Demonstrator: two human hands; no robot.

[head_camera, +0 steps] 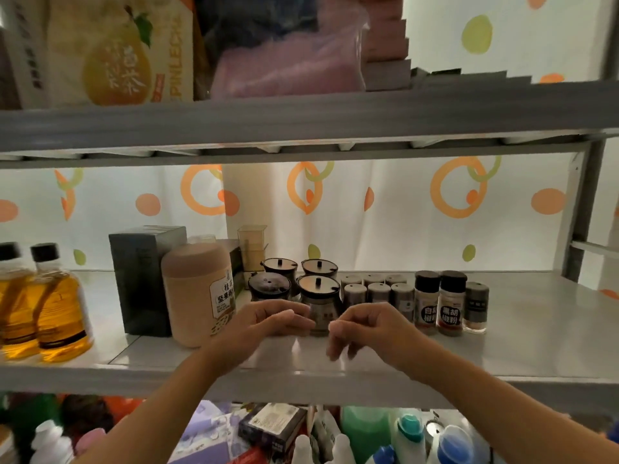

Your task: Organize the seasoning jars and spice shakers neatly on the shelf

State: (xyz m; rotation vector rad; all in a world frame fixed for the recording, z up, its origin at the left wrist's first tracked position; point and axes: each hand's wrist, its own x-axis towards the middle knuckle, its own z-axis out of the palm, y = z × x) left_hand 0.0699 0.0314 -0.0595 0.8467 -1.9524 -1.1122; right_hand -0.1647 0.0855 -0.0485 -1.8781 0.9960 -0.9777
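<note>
Grey shelf (522, 333): middle tier, bare surface under both hands.
Left hand (268, 321): fingers loosely curled, gripping nothing; fingertips reach the base of the nearest jar, contact cannot be confirmed.
Right hand (371, 329): fingers hang loosely curled and blurred, holding nothing.
Nearest seasoning jar (318, 296): glass, black lid, upright, between the two hands and just behind them.
Other seasoning jars (269, 286): three, black-lidded, behind the left hand, clustered with the first.
Spice shakers (378, 291): six, grey-capped, in two rows behind the right hand.
Pepper bottles (450, 306): three, upright in a row, right of the right hand.
Beige canister (197, 293): left of the left hand.
</note>
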